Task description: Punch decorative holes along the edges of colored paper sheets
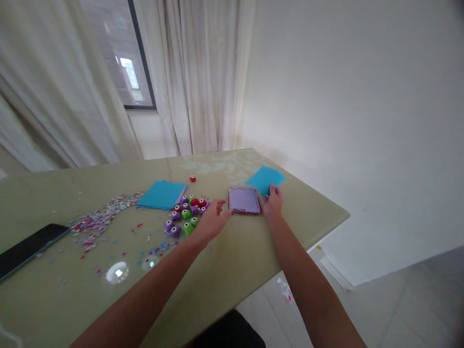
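My right hand (273, 202) pinches the near corner of a blue sheet of paper (266, 178) with small notches along its edges, thumb on top. To its left lies a stack of sheets (244, 200), purple on top with red showing at the rim and notched edges. My left hand (214, 218) hovers at the left side of this stack, fingers apart and slightly curled, holding nothing. Beside it, partly behind the wrist, sits a cluster of small purple, green and red craft punches (185, 214).
A pile of plain blue sheets (161, 194) lies behind the punches, and a single red punch (193, 179) stands farther back. Colourful paper bits (99, 220) are scattered at the left, near a dark phone (32, 246). The table edge (319, 193) runs along the right.
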Available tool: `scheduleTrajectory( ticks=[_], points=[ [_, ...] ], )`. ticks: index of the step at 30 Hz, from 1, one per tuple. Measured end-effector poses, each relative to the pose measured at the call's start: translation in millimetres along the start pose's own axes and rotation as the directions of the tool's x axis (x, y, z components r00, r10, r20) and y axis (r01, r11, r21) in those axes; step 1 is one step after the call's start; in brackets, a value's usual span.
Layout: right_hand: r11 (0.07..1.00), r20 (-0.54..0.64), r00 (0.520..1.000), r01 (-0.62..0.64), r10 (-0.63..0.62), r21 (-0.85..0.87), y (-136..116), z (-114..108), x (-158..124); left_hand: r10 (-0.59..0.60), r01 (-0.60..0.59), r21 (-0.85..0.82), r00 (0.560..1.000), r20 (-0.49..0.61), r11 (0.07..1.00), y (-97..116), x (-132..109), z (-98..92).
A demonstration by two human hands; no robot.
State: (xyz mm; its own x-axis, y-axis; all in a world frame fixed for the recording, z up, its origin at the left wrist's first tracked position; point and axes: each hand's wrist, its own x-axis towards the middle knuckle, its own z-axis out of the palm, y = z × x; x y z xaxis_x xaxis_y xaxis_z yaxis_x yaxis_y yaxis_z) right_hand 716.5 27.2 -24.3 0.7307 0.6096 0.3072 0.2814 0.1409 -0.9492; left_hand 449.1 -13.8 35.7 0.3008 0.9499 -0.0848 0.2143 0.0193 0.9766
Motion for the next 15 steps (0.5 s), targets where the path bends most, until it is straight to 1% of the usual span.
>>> scheduleTrajectory(
  ticks=[3,6,10,15],
  points=[
    [0.998,0.067,0.997,0.039,-0.036,-0.044,0,0,-6,-0.148,0.147,-0.025,0.988,-0.045,0.989,8,43,25.5],
    [0.985,0.140,0.988,0.085,-0.064,-0.152,4,4,-13,-0.238,0.236,-0.085,0.971,-0.011,0.968,13,70,41.2],
    [0.952,0.217,0.975,0.107,-0.044,-0.288,10,11,-14,-0.322,0.327,-0.172,0.945,0.057,0.929,20,85,46.9],
    [0.915,0.236,0.972,0.107,-0.014,-0.388,16,15,-10,-0.430,0.423,-0.211,0.903,0.014,0.881,26,99,46.5]
  ],
)
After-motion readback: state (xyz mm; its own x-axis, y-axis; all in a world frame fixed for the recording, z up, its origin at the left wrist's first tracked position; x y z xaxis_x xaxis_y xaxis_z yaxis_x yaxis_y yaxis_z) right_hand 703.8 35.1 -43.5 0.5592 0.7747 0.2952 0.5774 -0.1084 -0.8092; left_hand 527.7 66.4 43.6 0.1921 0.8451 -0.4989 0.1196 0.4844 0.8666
